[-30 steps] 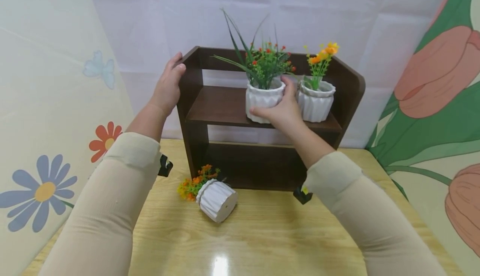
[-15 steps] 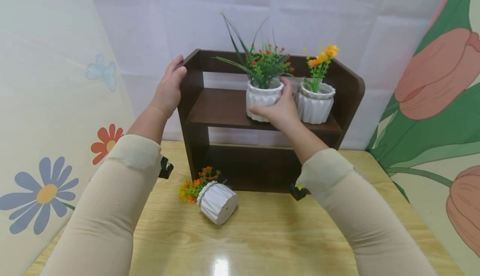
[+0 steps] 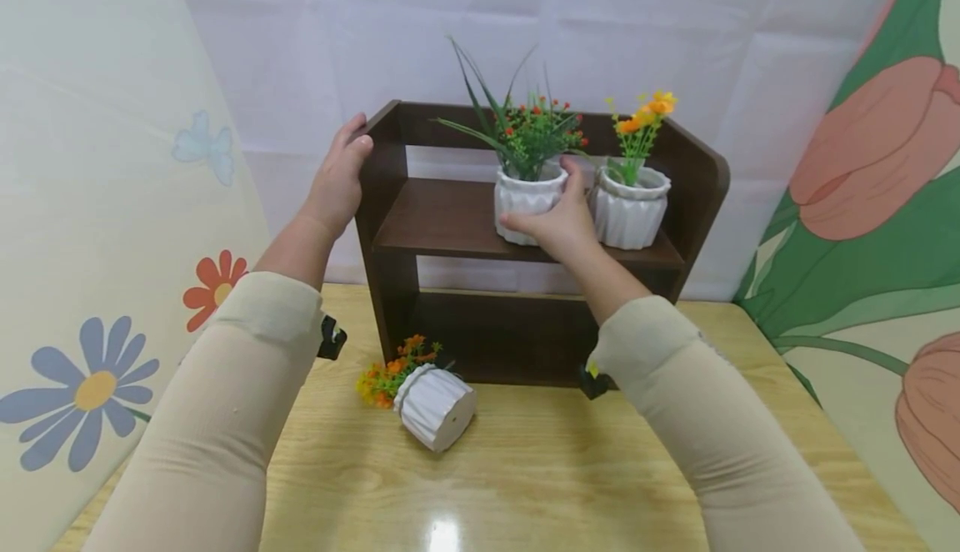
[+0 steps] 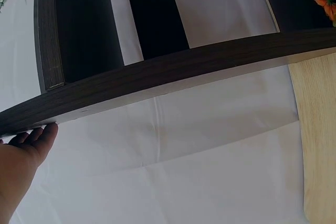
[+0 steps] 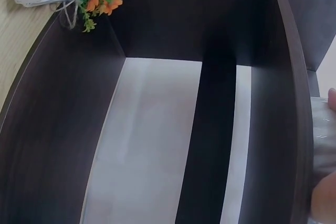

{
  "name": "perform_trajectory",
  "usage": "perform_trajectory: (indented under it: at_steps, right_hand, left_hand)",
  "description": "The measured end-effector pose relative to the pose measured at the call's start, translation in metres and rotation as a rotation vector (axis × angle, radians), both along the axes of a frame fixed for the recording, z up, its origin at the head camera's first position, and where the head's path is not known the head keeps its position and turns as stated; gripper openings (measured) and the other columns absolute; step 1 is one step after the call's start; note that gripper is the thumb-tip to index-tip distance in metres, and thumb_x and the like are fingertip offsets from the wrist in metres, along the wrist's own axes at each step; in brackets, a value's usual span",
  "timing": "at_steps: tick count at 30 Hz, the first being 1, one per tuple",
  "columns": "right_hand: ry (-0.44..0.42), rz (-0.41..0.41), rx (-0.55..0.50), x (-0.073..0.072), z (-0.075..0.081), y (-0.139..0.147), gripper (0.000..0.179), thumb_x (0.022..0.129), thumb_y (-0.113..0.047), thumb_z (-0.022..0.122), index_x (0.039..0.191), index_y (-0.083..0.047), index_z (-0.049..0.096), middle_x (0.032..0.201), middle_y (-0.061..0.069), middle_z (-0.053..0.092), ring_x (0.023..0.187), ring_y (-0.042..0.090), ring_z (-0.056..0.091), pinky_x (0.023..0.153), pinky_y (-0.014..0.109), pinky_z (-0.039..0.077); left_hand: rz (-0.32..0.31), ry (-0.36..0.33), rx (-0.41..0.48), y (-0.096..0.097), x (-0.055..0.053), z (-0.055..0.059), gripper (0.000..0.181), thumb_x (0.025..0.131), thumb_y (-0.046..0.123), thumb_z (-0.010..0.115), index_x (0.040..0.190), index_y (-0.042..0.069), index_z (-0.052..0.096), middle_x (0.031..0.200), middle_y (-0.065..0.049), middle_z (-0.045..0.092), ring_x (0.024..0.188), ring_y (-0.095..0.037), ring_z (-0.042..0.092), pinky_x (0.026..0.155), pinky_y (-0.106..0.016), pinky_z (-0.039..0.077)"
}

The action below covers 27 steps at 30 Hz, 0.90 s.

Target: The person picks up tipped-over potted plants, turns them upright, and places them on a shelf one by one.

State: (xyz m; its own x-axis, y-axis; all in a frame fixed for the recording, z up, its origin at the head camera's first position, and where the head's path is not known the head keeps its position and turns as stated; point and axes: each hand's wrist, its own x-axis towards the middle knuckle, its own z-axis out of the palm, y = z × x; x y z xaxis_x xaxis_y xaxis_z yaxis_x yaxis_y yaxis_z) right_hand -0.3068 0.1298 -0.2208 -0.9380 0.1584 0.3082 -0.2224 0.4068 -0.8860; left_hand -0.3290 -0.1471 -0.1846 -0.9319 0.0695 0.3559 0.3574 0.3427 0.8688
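Observation:
In the head view my right hand (image 3: 558,210) grips a white fluted pot (image 3: 517,208), thumb in front and fingers at its right side. The pot stands upright on the upper board of a dark brown shelf (image 3: 442,210) and bears long green blades and small red flowers. My left hand (image 3: 337,173) presses the outer side of the shelf's left panel, near its top; the left wrist view shows the fingertips (image 4: 48,132) against that panel. Close to the right of the gripped pot stands a second white pot (image 3: 632,210) with orange-yellow flowers. The right wrist view shows only part of my right hand (image 5: 324,198).
A third white pot (image 3: 435,406) with orange flowers (image 3: 401,364) lies on its side on the wooden table (image 3: 517,477), before the shelf's lower left. Behind the shelf hangs a white cloth (image 3: 315,52). Flower-printed panels (image 3: 862,235) stand at both sides.
The gripped pot has shifted slightly back on the upper board, and my right forearm has moved a little left. My left hand keeps its place. The head view has tilted slightly.

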Motion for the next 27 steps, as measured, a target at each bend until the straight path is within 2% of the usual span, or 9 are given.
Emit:
perform_trajectory:
  at_steps: [27]
  right_hand:
    - [0.006, 0.024, 0.006, -0.0069, -0.0027, 0.0012, 0.118, 0.066, -0.021, 0.09, 0.153, -0.019, 0.011, 0.147, 0.019, 0.042, 0.133, 0.031, 0.044, 0.113, 0.039, 0.035]
  left_hand:
    - [0.018, -0.013, -0.014, 0.0009, 0.0017, -0.0001, 0.057, 0.103, 0.047, 0.02, 0.157, 0.032, 0.014, 0.166, 0.001, 0.013, 0.152, -0.023, 0.013, 0.122, -0.052, 0.011]
